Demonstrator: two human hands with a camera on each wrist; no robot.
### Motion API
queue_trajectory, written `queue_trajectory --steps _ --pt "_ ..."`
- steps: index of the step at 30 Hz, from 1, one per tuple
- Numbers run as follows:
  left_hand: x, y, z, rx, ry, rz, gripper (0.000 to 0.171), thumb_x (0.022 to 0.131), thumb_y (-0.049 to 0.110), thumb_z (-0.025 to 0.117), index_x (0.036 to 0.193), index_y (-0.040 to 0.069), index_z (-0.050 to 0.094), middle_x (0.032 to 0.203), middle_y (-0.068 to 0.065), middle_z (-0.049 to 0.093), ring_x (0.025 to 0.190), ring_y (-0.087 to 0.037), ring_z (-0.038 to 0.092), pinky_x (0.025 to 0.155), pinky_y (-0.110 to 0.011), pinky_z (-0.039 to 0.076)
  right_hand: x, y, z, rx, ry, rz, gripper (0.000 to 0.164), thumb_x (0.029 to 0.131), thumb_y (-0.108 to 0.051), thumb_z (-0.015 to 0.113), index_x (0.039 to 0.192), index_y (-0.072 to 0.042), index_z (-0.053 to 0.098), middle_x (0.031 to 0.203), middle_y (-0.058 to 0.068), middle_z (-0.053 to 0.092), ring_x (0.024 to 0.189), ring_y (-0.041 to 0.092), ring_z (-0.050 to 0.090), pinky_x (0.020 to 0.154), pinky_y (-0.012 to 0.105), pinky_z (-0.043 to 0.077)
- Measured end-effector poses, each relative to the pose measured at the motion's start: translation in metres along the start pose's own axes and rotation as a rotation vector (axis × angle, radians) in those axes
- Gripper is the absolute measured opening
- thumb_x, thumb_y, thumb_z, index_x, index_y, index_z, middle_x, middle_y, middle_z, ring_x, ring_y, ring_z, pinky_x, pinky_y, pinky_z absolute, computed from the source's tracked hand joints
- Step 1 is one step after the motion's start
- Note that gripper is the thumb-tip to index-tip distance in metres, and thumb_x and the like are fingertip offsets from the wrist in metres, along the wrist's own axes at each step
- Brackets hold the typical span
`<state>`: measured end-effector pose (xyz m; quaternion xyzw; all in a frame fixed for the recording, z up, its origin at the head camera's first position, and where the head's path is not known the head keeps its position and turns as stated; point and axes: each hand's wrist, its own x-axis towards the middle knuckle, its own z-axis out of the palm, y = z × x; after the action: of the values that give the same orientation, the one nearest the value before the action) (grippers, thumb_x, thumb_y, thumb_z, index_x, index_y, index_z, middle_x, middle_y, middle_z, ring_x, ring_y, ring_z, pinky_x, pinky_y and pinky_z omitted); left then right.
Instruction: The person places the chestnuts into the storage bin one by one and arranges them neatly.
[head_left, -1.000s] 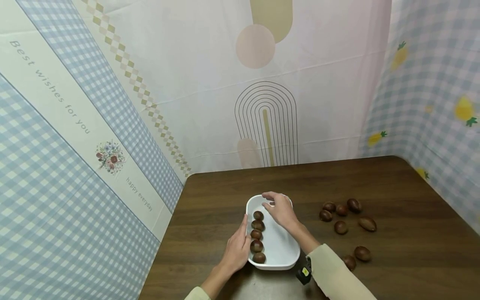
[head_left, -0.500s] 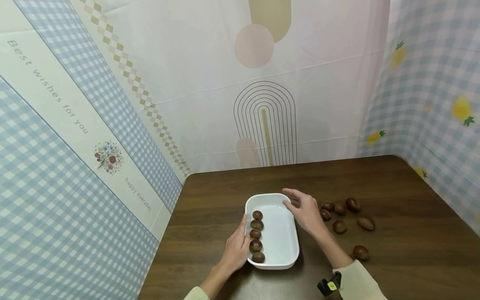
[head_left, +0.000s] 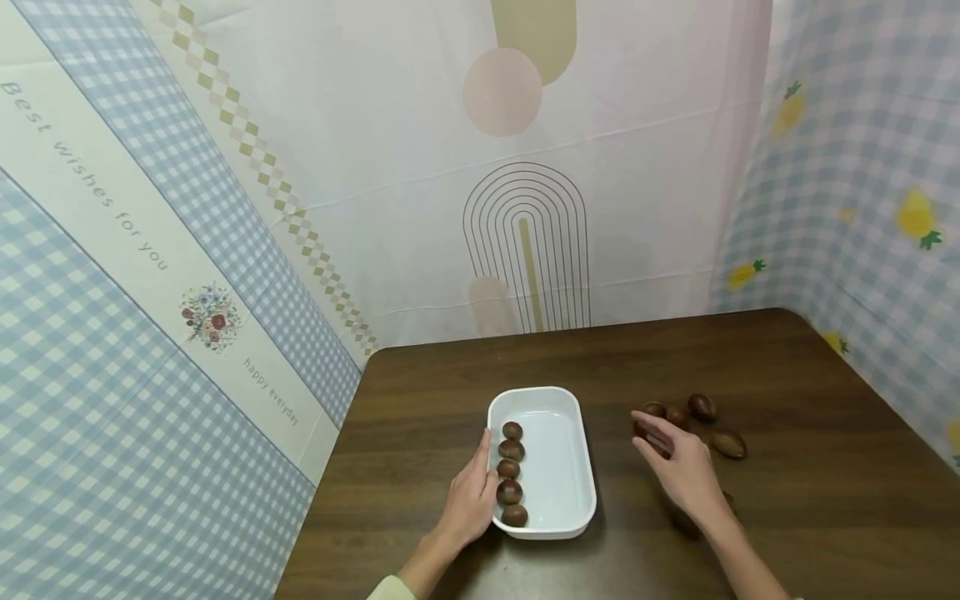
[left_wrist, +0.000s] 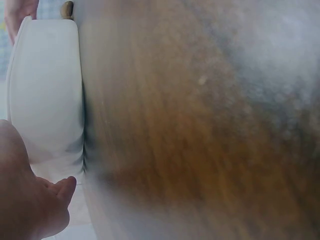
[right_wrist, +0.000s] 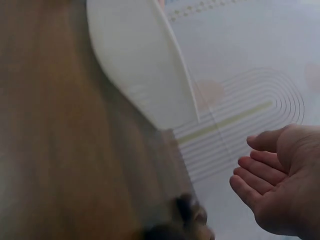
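Observation:
A white rectangular dish with rounded corners stands on the table, a row of several brown chestnuts along its left inner side. Against the dish's left wall rests my left hand, its fingers lying along the outside. In the left wrist view the same hand is beside the white wall. My right hand is over the loose chestnuts at the right, fingers slightly bent and thumb apart. The right wrist view shows that hand holding nothing. It partly hides some chestnuts in the head view.
The dark wooden table carries everything. A patterned cloth hangs behind it, with blue checked cloth at both sides. An elongated brown nut lies at the right of the loose group.
My right hand has left the dish's far end and moved right and nearer, over the loose chestnuts. The left hand has stayed at the dish's side.

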<state>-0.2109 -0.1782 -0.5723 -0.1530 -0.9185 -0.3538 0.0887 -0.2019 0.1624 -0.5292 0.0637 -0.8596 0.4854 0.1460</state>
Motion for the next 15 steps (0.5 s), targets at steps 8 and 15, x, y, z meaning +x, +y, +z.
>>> queue_trajectory --steps 8,15 --pt "-0.001 0.000 0.001 0.008 0.005 0.014 0.064 0.105 0.004 0.049 0.166 -0.001 0.030 0.160 -0.021 0.048 0.140 -0.037 0.054 0.111 -0.056 0.047 -0.042 0.028 -0.014 -0.070 -0.059 0.044 0.045 0.094 -0.003 0.079 0.137 -0.002 0.069 0.133 0.027 0.068 0.111 0.046 0.072 0.089 0.049 0.060" --pt "0.000 -0.002 0.001 0.002 -0.004 -0.005 0.065 0.105 0.006 0.047 0.167 0.002 0.028 0.161 -0.020 0.047 0.142 -0.037 0.053 0.113 -0.056 0.045 -0.065 0.040 -0.016 -0.171 -0.115 0.136 0.050 0.092 -0.007 0.081 0.140 -0.003 0.068 0.130 0.028 0.070 0.112 0.045 0.071 0.087 0.053 0.060"
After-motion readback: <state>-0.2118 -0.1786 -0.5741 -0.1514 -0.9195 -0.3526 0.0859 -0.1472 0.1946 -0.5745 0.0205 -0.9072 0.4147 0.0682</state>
